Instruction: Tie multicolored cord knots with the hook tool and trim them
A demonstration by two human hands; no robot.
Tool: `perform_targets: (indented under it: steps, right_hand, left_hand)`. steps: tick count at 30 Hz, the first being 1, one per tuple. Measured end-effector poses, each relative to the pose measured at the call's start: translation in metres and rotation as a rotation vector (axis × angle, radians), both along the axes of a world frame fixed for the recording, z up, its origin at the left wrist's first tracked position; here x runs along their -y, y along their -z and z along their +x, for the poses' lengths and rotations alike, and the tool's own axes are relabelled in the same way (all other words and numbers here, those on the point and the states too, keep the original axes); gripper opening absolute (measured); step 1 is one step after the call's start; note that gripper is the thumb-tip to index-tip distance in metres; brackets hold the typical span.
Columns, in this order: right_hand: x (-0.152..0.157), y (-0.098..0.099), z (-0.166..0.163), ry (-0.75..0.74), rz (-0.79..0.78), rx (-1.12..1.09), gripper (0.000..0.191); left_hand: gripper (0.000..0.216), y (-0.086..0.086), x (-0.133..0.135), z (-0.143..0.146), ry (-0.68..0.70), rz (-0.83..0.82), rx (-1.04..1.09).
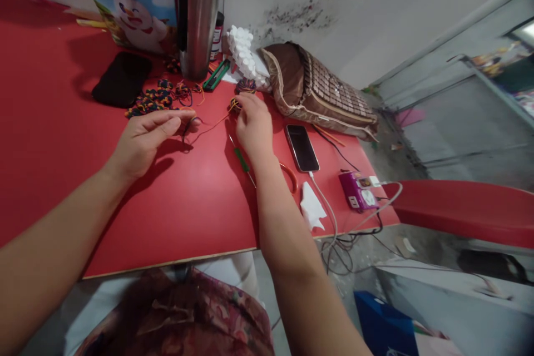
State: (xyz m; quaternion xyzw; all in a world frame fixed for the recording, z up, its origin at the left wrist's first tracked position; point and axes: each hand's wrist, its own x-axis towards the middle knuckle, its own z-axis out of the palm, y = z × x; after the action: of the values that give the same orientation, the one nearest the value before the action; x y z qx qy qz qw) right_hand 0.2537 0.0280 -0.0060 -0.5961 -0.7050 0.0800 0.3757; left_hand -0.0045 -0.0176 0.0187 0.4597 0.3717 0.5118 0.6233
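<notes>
My left hand (146, 136) is above the red table, thumb pressed against the fingers on a dark strand of yarn (186, 136) whose loose end hangs below the fingertips. A thin orange strand runs from there across to my right hand (255, 122). The right fingers are closed at a small multicoloured yarn bundle (233, 105), partly hidden by them. Just behind lies a dark multicoloured yarn ball (245, 86). Beside the right wrist is a thin tool with a green handle (241, 160). Knotted multicoloured yarn pieces (152, 101) lie beyond my left hand.
A steel bottle (200, 22), a printed bag (137, 5) and a black pouch (122, 79) are at the back. Right of my arm are a charging phone (302, 148), a tissue (312, 207), orange scissor-like handles (291, 175), a purple power socket (357, 192) and a brown cushion (321, 92).
</notes>
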Motion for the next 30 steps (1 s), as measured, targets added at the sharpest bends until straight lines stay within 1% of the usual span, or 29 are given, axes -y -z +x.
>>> perform_targets:
  steps: [1,2,3,4,5,6,7,8,9,10,12,14,15,16,18,20,22,25,26,28,29,30]
  right_hand:
    - [0.007,-0.009,-0.005,0.002,0.063,-0.088,0.043]
    - [0.016,-0.018,-0.013,-0.027,0.084,-0.202,0.035]
    - [0.026,-0.027,-0.023,-0.062,0.064,-0.351,0.029]
    - [0.035,-0.035,-0.034,-0.114,-0.011,-0.517,0.029]
    - [0.043,-0.041,-0.045,-0.200,-0.133,-0.664,0.038]
    - [0.049,-0.045,-0.054,-0.289,-0.244,-0.761,0.049]
    - [0.052,-0.047,-0.062,-0.380,-0.352,-0.777,0.057]
    - [0.054,-0.046,-0.066,-0.415,-0.405,-0.743,0.062]
    - [0.052,-0.044,-0.066,-0.394,-0.399,-0.695,0.064]
    - [0.049,-0.040,-0.062,-0.328,-0.348,-0.639,0.065]
    - [0.039,-0.033,-0.046,-0.116,-0.165,-0.582,0.067]
    - [0.029,-0.026,-0.025,0.064,0.006,-0.528,0.065]
    - [0.024,-0.024,-0.015,0.115,0.069,-0.493,0.063]
    - [0.022,-0.023,-0.009,0.132,0.111,-0.464,0.060]
    - [0.021,-0.021,-0.007,0.070,0.128,-0.423,0.052]
    - [0.025,-0.018,-0.020,-0.073,0.087,-0.404,0.046]
    - [0.033,-0.015,-0.043,-0.227,-0.037,-0.390,0.047]
    - [0.044,-0.009,-0.072,-0.465,-0.199,-0.387,0.054]
    - [0.045,-0.007,-0.077,-0.515,-0.243,-0.381,0.048]
    - [0.044,-0.006,-0.076,-0.534,-0.280,-0.369,0.027]
    - [0.042,-0.007,-0.071,-0.510,-0.275,-0.384,0.020]
    - [0.040,-0.009,-0.063,-0.479,-0.263,-0.428,0.020]
  left_hand:
    - [0.029,-0.002,0.003,0.000,-0.037,0.059,-0.033]
    - [0.028,-0.004,0.005,-0.001,-0.061,0.124,-0.057]
    - [0.026,-0.005,0.008,-0.001,-0.070,0.190,-0.073]
    - [0.024,-0.006,0.009,-0.002,-0.066,0.250,-0.084]
    - [0.024,-0.006,0.010,-0.003,-0.060,0.309,-0.087]
    - [0.023,-0.005,0.010,-0.004,-0.057,0.364,-0.088]
    - [0.023,-0.003,0.009,-0.004,-0.062,0.418,-0.094]
    - [0.023,-0.001,0.007,-0.004,-0.091,0.470,-0.100]
    - [0.022,0.001,0.005,-0.004,-0.125,0.502,-0.105]
    - [0.022,0.003,0.002,-0.004,-0.166,0.507,-0.105]
    - [0.021,0.006,-0.005,-0.003,-0.246,0.474,-0.043]
    - [0.022,0.006,-0.012,-0.002,-0.322,0.440,0.070]
    - [0.022,0.005,-0.015,-0.002,-0.353,0.436,0.119]
    - [0.023,0.004,-0.017,-0.002,-0.379,0.440,0.155]
    - [0.026,0.002,-0.019,-0.001,-0.401,0.470,0.183]
    - [0.029,0.001,-0.016,0.000,-0.385,0.503,0.170]
    - [0.030,0.002,-0.010,0.001,-0.351,0.528,0.146]
    - [0.030,0.003,-0.002,0.003,-0.291,0.550,0.102]
    - [0.029,0.002,-0.001,0.004,-0.284,0.552,0.106]
    - [0.029,0.000,-0.005,0.004,-0.308,0.537,0.162]
    - [0.032,-0.003,-0.010,0.002,-0.352,0.506,0.215]
    - [0.036,-0.006,-0.016,0.000,-0.399,0.464,0.266]
